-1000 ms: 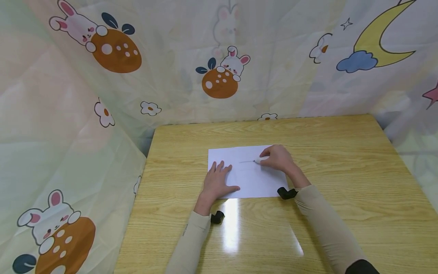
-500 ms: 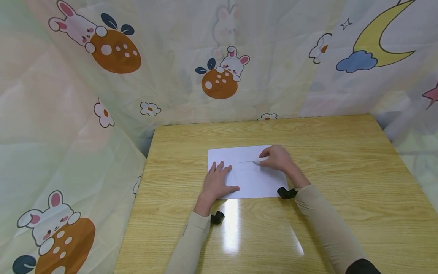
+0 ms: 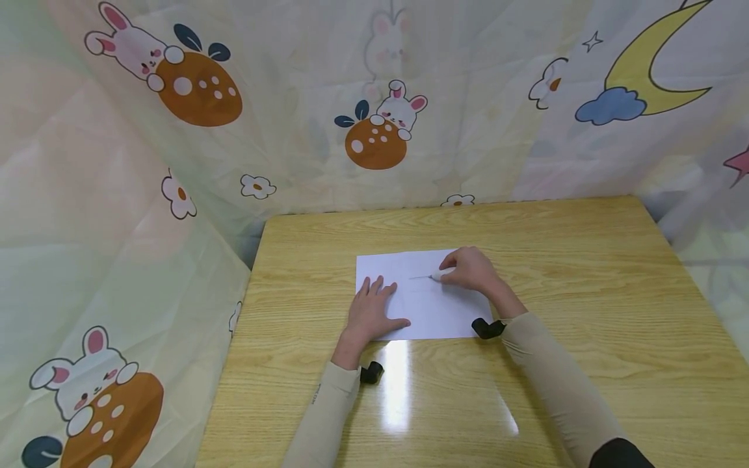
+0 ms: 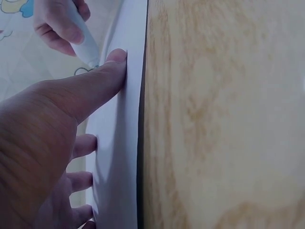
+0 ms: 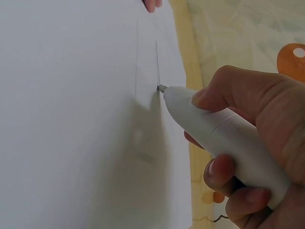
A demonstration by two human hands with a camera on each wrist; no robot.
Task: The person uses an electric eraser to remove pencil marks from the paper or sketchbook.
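A white sheet of paper [image 3: 435, 315] lies on the wooden table. My left hand [image 3: 371, 313] rests on its left part, fingers spread and thumb out along the near edge. In my right hand [image 3: 473, 268] is a thick white pen-shaped tool [image 5: 219, 131], gripped between thumb and fingers. Its narrow metal tip [image 5: 162, 88] meets the paper at a thin dark line [image 5: 157, 59]. A fainter line [image 5: 137, 57] runs beside that one. The left wrist view shows the tool [image 4: 86, 45] slanting down beyond my left thumb.
The table [image 3: 585, 273] extends well past the paper on both sides. A printed cloth [image 3: 292, 130] with rabbits, flowers and a moon hangs behind and to the left. Black wrist mounts [image 3: 488, 329] sit at both cuffs. Light reflects off the tabletop [image 3: 396, 390] in front.
My right hand has slid slightly to the left with the tool, its tip moving along the dark line. The left hand has stayed in place on the paper.
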